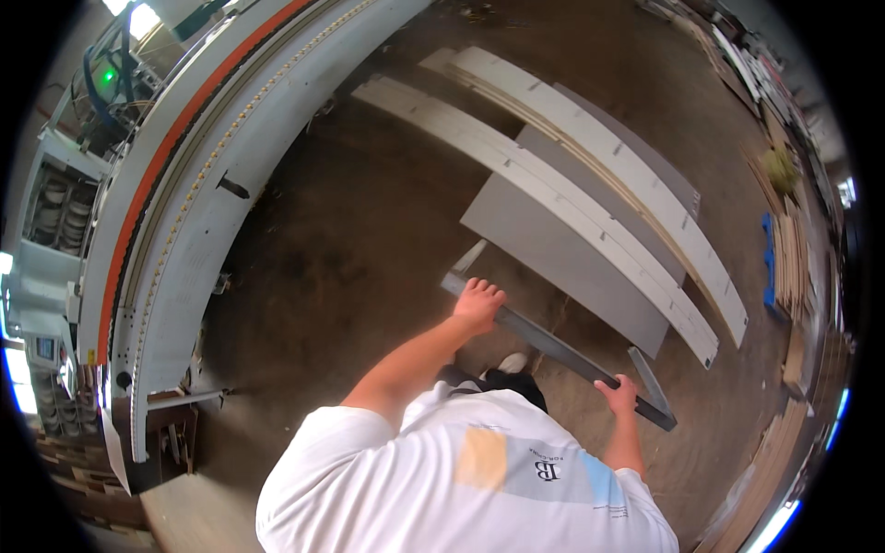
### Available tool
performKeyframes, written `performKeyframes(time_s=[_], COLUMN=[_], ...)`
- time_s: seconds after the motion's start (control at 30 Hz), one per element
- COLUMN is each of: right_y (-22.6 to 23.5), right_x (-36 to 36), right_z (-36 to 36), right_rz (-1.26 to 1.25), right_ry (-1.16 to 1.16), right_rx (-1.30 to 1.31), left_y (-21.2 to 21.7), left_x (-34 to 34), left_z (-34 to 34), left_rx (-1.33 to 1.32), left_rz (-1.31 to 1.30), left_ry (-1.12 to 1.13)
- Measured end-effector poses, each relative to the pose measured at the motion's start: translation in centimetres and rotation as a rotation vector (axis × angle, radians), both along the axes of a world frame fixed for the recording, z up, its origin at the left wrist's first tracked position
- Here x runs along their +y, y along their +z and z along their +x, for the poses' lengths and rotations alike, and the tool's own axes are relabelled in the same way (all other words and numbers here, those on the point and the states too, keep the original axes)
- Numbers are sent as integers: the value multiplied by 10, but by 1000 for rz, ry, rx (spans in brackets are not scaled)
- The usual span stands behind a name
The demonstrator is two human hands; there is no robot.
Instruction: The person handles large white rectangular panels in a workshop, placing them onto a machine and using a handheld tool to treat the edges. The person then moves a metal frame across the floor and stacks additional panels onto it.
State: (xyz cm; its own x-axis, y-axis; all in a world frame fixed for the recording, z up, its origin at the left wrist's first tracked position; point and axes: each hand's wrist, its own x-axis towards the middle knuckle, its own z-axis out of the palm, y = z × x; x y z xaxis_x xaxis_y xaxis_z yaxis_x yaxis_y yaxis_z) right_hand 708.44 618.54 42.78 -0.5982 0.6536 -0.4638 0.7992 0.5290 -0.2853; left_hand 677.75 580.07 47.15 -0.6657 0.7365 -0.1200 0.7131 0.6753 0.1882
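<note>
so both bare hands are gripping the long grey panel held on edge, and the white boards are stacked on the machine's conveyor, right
Not quite. In the head view, the left hand and right hand do grip the long grey panel, but the white boards lie on the brown floor, not on the machine's conveyor.

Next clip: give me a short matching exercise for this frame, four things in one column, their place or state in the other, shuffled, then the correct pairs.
Things:
1. left hand
2. right hand
3. long white boards
4. long machine with orange stripe

Places or states:
A. lying stacked on the floor ahead
B. curving along the person's left side
C. gripping the near end of the grey panel
D. gripping the far end of the grey panel

Pairs: 1-D, 2-C, 3-A, 4-B
</note>
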Motion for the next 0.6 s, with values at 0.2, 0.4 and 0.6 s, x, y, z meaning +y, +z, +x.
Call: performKeyframes(time_s=[0.2, 0.4, 0.6], right_y=[19, 63, 153], right_x=[-132, -269, -409], right_z=[121, 244, 379], right_rz=[48, 112, 139], right_ry=[-40, -97, -131], right_rx=[45, 104, 119], left_y=[22, 39, 85], left_x=[-117, -218, -334], left_z=[108, 214, 335], left_rx=[20, 93, 96], left_rz=[-69, -94, -158], left_ry=[-26, -7, -56])
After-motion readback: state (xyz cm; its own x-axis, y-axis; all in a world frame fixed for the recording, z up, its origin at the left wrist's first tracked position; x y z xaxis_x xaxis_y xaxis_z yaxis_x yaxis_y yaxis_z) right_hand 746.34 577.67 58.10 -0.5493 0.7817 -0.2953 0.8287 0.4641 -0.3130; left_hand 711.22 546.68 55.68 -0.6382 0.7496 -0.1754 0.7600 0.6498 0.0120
